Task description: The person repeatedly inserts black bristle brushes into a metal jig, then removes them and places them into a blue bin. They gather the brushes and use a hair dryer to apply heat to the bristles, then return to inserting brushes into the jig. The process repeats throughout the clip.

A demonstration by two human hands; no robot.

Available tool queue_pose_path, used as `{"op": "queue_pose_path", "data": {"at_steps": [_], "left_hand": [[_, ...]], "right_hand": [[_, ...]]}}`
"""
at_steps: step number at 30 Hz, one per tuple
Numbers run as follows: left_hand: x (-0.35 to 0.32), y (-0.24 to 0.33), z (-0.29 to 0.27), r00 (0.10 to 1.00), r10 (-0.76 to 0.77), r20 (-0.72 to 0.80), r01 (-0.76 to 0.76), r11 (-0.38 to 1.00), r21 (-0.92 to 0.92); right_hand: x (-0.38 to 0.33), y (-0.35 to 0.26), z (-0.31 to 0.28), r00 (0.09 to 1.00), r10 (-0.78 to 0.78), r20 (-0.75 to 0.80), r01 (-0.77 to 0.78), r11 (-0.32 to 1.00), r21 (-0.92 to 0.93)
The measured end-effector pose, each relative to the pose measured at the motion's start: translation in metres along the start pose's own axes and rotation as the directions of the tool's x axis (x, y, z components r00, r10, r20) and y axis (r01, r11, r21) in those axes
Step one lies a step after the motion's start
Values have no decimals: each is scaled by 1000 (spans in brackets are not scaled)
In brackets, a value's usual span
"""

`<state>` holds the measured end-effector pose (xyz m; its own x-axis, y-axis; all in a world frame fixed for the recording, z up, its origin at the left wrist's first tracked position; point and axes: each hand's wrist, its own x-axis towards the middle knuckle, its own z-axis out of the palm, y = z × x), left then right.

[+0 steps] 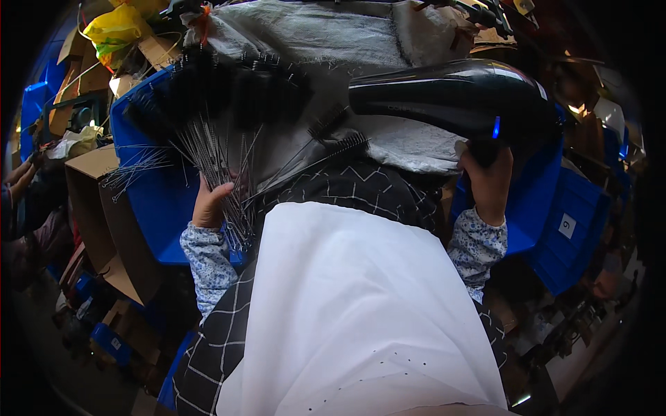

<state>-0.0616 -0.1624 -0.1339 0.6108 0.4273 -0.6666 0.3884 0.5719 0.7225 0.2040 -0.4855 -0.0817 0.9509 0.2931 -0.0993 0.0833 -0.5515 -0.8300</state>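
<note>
My left hand is wrapped round a bundle of twisted-wire stems belonging to several bottle brushes. Their black bristle heads fan out away from me at the upper left. In my right hand is the handle of a black hair dryer, its nozzle pointing left toward the bristle heads. A small blue light glows near its handle. Between the hands, loose black-bristled wire brushes lie by my lap. Fingers behind the stems and the handle are partly hidden.
White woven sacking covers the surface ahead. A blue bin sits at the left, with more wire stems over its edge. Beside it stands an open cardboard box. Another blue bin is at the right. A person's hand shows at far left.
</note>
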Motion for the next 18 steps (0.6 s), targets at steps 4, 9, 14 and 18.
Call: {"op": "queue_pose_path", "data": {"at_steps": [4,9,14,18], "left_hand": [[-6,-9,22,992,105,70,-126,835,535],[-9,-15,60,965,125,232,-262,542,798],[-5,-25,58,959,110,261,-283,417,864],[-6,-36,52,907,255,335,-406,321,856]], "right_hand": [[7,7,-10,992,-39,-116,38,999,-5],[-2,17,-29,975,92,-204,-61,987,150],[-18,13,-39,986,105,-128,-76,974,213],[-21,3,-33,995,-11,-97,20,995,99]]}}
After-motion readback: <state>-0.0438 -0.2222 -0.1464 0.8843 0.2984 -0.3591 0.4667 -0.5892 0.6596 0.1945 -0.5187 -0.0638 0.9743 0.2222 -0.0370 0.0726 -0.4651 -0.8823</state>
